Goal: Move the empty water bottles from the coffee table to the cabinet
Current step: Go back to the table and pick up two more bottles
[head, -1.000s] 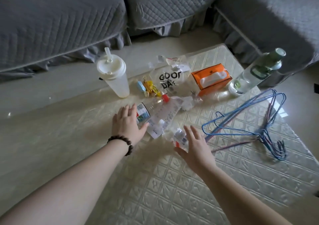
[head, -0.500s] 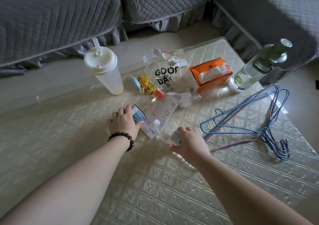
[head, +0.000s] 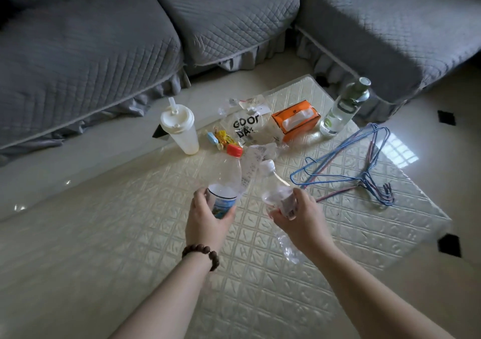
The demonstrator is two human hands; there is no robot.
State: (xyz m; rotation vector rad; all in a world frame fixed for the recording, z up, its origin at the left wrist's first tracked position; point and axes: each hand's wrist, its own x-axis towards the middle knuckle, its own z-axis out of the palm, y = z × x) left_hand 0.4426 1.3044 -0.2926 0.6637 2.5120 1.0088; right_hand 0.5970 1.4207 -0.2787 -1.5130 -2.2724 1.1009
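Note:
My left hand (head: 205, 220) grips a clear empty bottle with a red cap (head: 227, 176) around its blue label, lifted off the coffee table (head: 130, 234). My right hand (head: 299, 219) grips a second, crumpled clear bottle with a white cap (head: 276, 185) at its middle; its base sticks out below my palm. Both bottles tilt away from me, caps pointing toward the far side of the table. The cabinet is not in view.
On the far part of the table stand a lidded plastic cup with a straw (head: 181, 130), candies (head: 221, 138), a printed plastic bag (head: 247, 127), an orange tissue box (head: 296, 120), a green-capped bottle (head: 343, 107) and wire hangers (head: 364, 169). Grey sofas (head: 104, 39) border the table.
Both hands closed around the lying bottles and lifted them off the table toward me. My view has pulled back and upward.

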